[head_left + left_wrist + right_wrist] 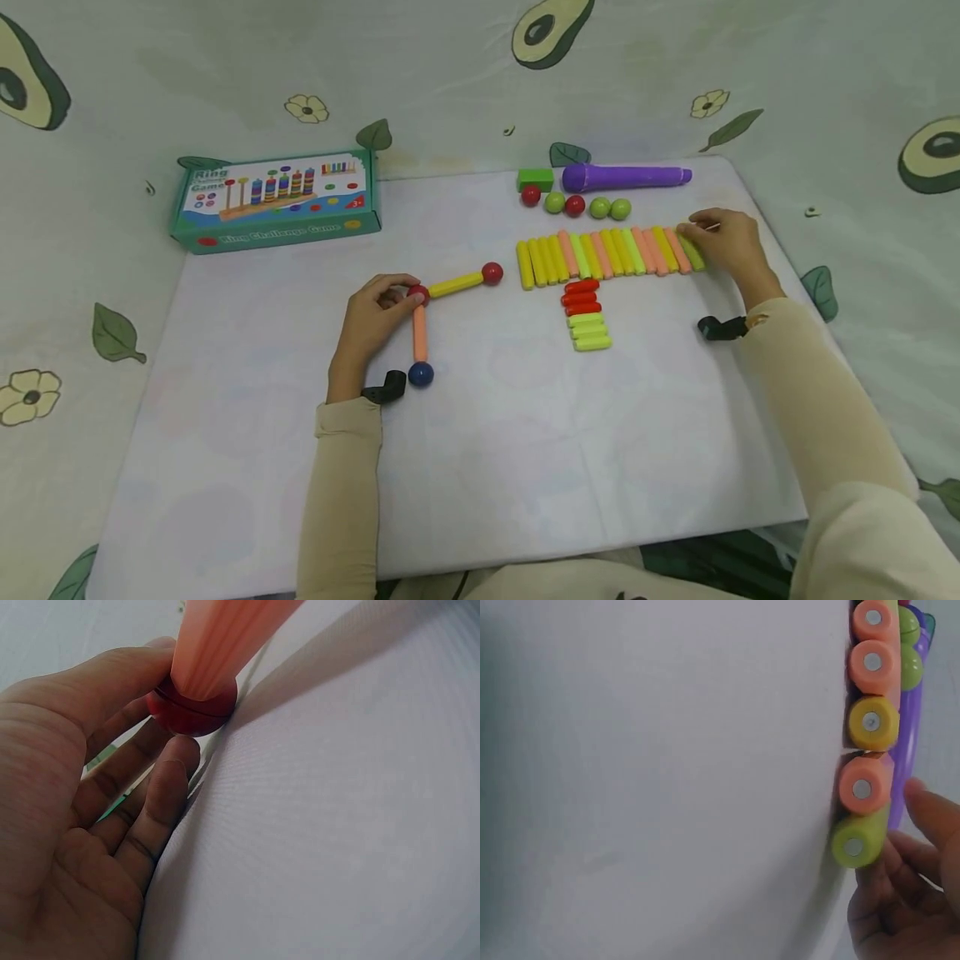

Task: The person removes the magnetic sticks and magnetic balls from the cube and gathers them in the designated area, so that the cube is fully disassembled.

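Note:
My left hand [378, 312] pinches a red ball [191, 712] between thumb and fingers. From that ball a yellow stick [456, 285] runs right to another red ball [492, 273]. A pink stick [420, 333] runs from it toward me, ending at a blue ball [421, 374]. At the right end of a row of coloured sticks [600, 252], my right hand [723, 242] holds the far end of an olive-green stick [859, 840]. That stick lies against a pink one [866, 784]; its far tip is hidden by the fingers.
Below the row lie several short red sticks [582, 297] and light green sticks [589, 332]. Behind it are green balls [599, 207], red balls [574, 206], a green block [535, 179] and a purple tapered tube [626, 177]. A game box [277, 202] sits back left.

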Action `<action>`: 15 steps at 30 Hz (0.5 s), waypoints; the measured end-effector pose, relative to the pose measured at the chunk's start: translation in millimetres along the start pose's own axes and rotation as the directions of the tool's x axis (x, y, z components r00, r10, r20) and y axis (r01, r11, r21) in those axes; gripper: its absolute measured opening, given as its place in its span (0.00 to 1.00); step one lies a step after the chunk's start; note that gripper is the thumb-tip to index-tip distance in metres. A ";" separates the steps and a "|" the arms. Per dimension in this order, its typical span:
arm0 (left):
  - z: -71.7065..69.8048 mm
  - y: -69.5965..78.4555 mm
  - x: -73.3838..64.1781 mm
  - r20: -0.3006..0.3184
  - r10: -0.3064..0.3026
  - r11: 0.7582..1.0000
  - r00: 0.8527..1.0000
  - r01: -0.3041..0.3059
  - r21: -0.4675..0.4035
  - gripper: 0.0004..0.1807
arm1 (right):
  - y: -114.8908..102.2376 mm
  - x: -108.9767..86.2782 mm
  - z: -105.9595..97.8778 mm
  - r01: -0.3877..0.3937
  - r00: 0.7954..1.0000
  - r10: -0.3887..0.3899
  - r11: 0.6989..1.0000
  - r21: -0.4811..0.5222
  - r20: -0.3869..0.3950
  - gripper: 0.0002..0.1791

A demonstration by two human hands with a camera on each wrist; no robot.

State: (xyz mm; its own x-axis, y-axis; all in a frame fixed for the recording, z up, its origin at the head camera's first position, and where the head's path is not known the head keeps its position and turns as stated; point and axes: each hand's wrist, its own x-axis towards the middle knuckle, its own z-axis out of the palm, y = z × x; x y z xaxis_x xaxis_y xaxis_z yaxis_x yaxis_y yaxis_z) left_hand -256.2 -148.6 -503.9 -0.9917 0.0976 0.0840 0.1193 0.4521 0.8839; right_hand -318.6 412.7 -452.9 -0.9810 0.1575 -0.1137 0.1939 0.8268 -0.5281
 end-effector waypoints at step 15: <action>-0.8 -4.6 2.9 0.007 0.006 1.000 1.000 -0.006 -0.017 0.17 | -128.0 -66.4 49.1 0.420 0.907 -0.415 0.902 -0.097 0.068 0.17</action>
State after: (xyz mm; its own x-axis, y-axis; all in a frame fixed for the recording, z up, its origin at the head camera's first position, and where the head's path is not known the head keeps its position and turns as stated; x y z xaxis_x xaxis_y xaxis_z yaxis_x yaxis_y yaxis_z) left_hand -259.6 -151.1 -507.3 -0.9905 0.1070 0.0863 0.1248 0.4368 0.8909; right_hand -277.8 269.9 -419.1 -0.9697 -0.2373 0.0589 -0.2384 0.8645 -0.4424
